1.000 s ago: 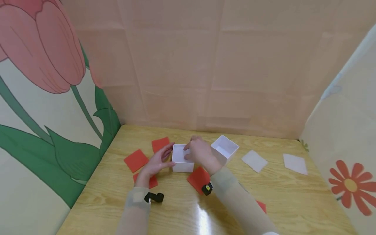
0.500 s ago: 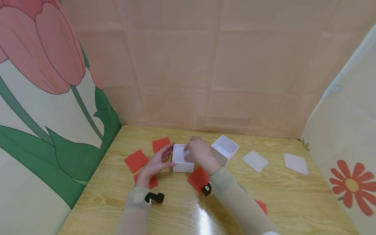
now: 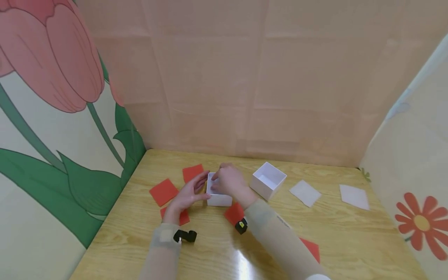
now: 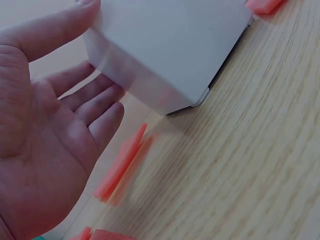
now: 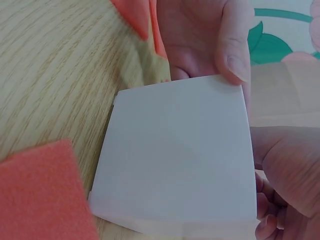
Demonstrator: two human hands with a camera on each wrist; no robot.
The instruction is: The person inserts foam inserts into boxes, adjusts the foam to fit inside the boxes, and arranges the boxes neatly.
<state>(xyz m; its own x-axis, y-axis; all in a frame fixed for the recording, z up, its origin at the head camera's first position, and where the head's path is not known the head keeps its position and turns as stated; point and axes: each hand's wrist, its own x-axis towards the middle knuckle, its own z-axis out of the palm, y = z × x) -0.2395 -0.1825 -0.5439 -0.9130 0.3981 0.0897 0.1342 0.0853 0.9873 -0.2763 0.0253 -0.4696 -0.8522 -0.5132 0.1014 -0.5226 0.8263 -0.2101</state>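
A small open-topped white box stands on the wooden table between my hands. My left hand rests against its left side, thumb at the near corner and extended fingers along the side wall; the left wrist view shows the same hand with its palm uncovered. My right hand reaches over the rim from the right, fingers down inside the box and set apart. In the right wrist view the box's wall hides part of those fingers, and I see nothing held between them.
A second open white box stands to the right. Beyond it lie two white square sheets, one white sheet nearer and another white sheet farther right. Several red squares, such as this red square, lie around the hands.
My right hand has shifted left inside the box, its fingers now closer to the left wall. The left hand and the box stay where they were.
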